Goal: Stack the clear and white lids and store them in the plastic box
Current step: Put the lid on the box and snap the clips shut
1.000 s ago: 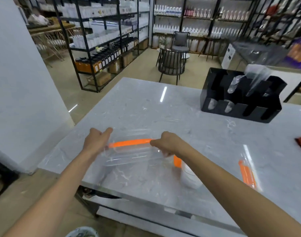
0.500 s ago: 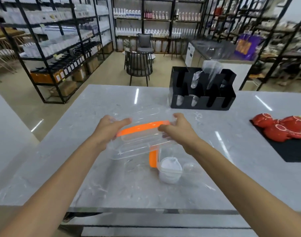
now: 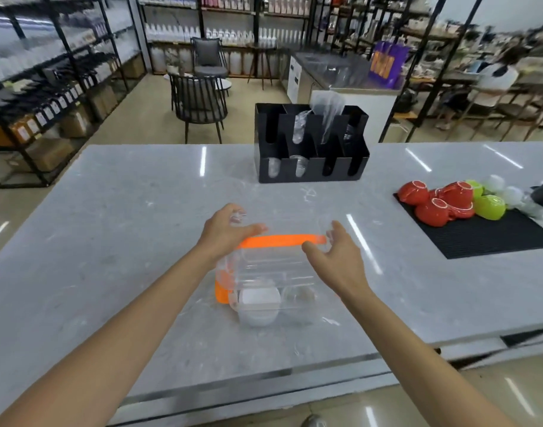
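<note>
A clear plastic box [image 3: 265, 271] with orange clasps [image 3: 282, 241] stands on the marble counter [image 3: 125, 241], with its clear lid on top. Inside, at the near end, a stack of white lids [image 3: 257, 302] sits beside a stack of clear lids [image 3: 298, 295]. My left hand [image 3: 227, 232] grips the box's far left top corner, thumb lying along the orange clasp. My right hand [image 3: 334, 257] hovers at the right end of that clasp with fingers spread and nothing in it.
A black cup-and-lid organizer [image 3: 310, 167] stands at the counter's far edge. Red and green cups [image 3: 439, 201] lie on a black mat [image 3: 485, 235] to the right. Behind the counter are a chair [image 3: 199, 103] and shelving. A person [image 3: 492, 78] sits far right.
The lid I held with both hands has come down onto the box over the stacked lids. My right hand has let go and spread its fingers. My view has swung right.
</note>
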